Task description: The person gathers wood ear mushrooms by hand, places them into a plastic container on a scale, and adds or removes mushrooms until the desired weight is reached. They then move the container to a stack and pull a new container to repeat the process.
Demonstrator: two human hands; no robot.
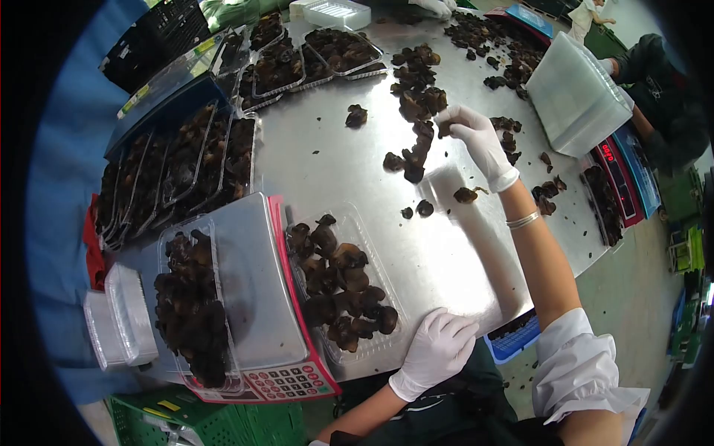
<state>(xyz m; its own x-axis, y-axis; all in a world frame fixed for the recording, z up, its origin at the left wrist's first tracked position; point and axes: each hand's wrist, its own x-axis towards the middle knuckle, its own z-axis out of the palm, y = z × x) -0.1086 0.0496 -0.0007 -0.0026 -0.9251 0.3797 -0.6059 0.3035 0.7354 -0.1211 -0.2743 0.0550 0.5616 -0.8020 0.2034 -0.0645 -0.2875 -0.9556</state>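
Observation:
My right hand (480, 145), in a white glove, reaches over the metal table. Its thumb and fingers pinch a dark brown wood ear mushroom (444, 129) beside a strip of loose wood ear mushrooms (421, 100). My left hand (439, 351), also gloved, rests at the table's near edge with its fingers curled; its palm is hidden. Left of it lies a clear plastic tray (375, 297) with several wood ears in it. Farther left, a filled tray (192, 305) sits on a scale (256, 275) with a red frame and keypad.
Filled trays stack at the left (178, 163) and back (275, 67). Empty trays (119, 316) stand beside the scale. Across the metal table (320, 171), another person's hands hold a stack of clear trays (579, 93) near a second scale (621, 175). A green crate (216, 424) is below.

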